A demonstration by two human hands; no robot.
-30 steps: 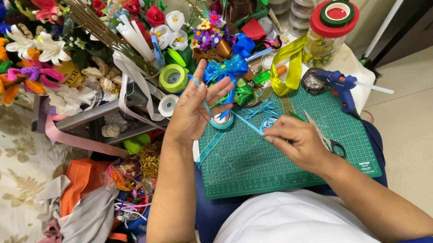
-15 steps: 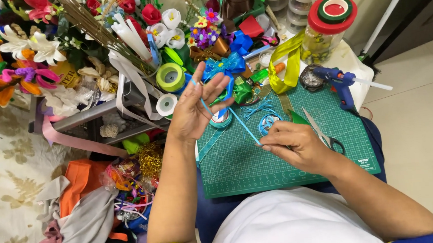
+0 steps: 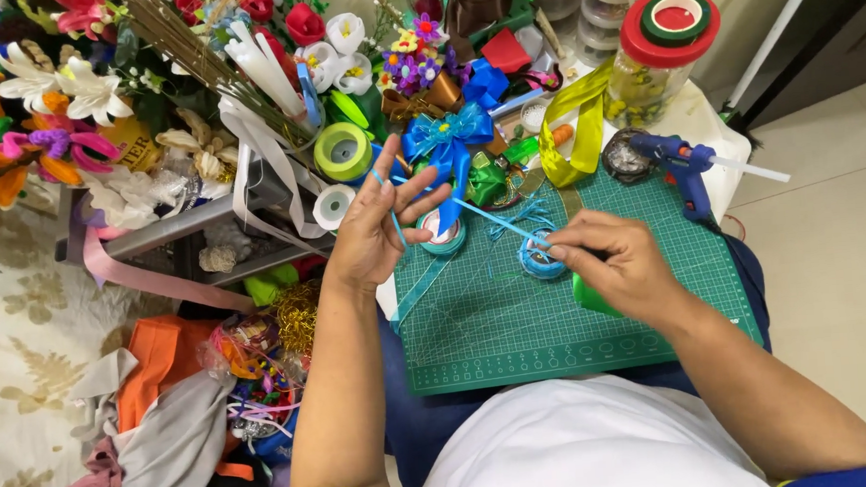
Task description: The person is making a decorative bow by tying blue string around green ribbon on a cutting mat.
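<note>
My left hand (image 3: 377, 232) is raised over the left edge of the green cutting mat (image 3: 579, 335), fingers spread, with a thin light-blue ribbon (image 3: 487, 217) looped around them. The ribbon runs taut to my right hand (image 3: 610, 263), which pinches its other end just above a small blue ribbon roll (image 3: 536, 259) on the mat. A teal ribbon spool (image 3: 445, 235) lies by my left fingers. A finished blue bow (image 3: 450, 137) sits beyond the mat.
A blue glue gun (image 3: 684, 163) lies at the mat's far right corner beside a red-lidded jar (image 3: 657, 54). Yellow-green ribbon (image 3: 576, 129), tape rolls (image 3: 342, 151) and artificial flowers (image 3: 64, 106) crowd the back and left. Cloth scraps (image 3: 164, 430) lie on the floor at left.
My right hand has slid right and slightly down along the mat, drawing the blue ribbon tighter. My left hand keeps its spread pose with the ribbon around the fingers.
</note>
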